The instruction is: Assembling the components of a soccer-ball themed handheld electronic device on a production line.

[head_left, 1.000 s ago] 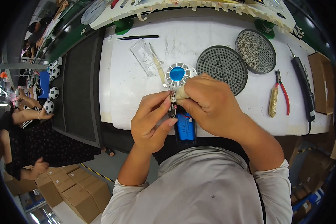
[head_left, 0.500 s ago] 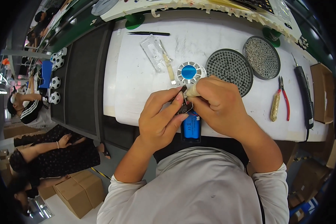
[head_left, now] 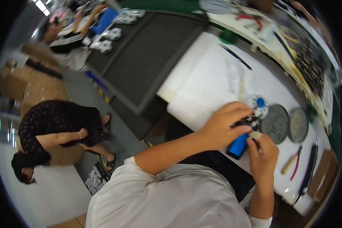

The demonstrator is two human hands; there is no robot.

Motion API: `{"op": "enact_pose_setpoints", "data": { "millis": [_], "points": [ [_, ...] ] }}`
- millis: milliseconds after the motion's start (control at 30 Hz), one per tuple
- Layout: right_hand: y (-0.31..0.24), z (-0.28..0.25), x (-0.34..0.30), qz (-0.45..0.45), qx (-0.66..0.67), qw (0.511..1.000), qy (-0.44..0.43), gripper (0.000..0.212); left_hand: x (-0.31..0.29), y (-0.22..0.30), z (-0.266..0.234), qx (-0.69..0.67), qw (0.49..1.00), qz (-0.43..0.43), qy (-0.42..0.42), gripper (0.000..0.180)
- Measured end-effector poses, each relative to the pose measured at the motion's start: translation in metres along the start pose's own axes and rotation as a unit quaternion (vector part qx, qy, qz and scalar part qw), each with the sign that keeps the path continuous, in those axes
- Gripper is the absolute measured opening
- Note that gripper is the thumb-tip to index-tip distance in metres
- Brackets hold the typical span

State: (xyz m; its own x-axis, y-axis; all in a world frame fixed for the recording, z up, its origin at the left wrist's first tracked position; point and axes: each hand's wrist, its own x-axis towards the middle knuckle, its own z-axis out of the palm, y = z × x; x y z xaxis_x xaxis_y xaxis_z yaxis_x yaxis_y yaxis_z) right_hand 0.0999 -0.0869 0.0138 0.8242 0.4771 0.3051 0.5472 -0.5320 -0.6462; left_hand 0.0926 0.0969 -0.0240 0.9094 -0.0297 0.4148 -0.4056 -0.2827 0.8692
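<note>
My left hand (head_left: pixel 228 123) is closed on a small dark part (head_left: pixel 247 122), gripped between thumb and fingers; blur and fingers hide much of it. Just below it is a blue battery pack (head_left: pixel 238 145) in a black tray-like casing, near the table's front edge. My right hand (head_left: pixel 264 152) meets the part from the right, thumb and index finger bent close together, the index tip in a cream cover. What these fingers pinch is hidden. Behind the hands stands a white spoked round piece (head_left: pixel 259 103) with a blue centre.
Right of the hands are a grey dish of dark pieces (head_left: pixel 274 123), a dish of small metal pieces (head_left: pixel 298 125), cutters (head_left: pixel 292 163) and a black pen-shaped tool (head_left: pixel 311 167). Black tweezers (head_left: pixel 235 56) lie farther back. A black-surfaced bench (head_left: pixel 140 57) adjoins the left; beyond it a person (head_left: pixel 60 129) bends.
The whole view has swung left and turned, so the table and hands now appear farther right. The left hand still grips the dark part; the right hand has dropped lower beside it.
</note>
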Motion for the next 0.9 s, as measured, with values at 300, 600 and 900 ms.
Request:
{"op": "enact_pose_setpoints", "data": {
  "millis": [300, 600, 900],
  "points": [
    [-0.02, 0.025, 0.033, -0.013, -0.081, 0.996, 0.017, 0.007, -0.001, -0.008, -0.03, -0.135, 0.987, -0.087, -0.019, 0.039],
    [-0.013, 0.023, 0.036, -0.063, -0.13, 0.989, 0.018, 0.015, -0.011, -0.01, -0.036, -0.262, 0.946, -0.19, -0.018, 0.038],
    [0.003, 0.026, 0.029, -0.085, -0.087, 0.989, 0.085, 0.014, -0.011, -0.003, -0.025, -0.272, 0.947, -0.172, -0.021, 0.037]
  ]
}}
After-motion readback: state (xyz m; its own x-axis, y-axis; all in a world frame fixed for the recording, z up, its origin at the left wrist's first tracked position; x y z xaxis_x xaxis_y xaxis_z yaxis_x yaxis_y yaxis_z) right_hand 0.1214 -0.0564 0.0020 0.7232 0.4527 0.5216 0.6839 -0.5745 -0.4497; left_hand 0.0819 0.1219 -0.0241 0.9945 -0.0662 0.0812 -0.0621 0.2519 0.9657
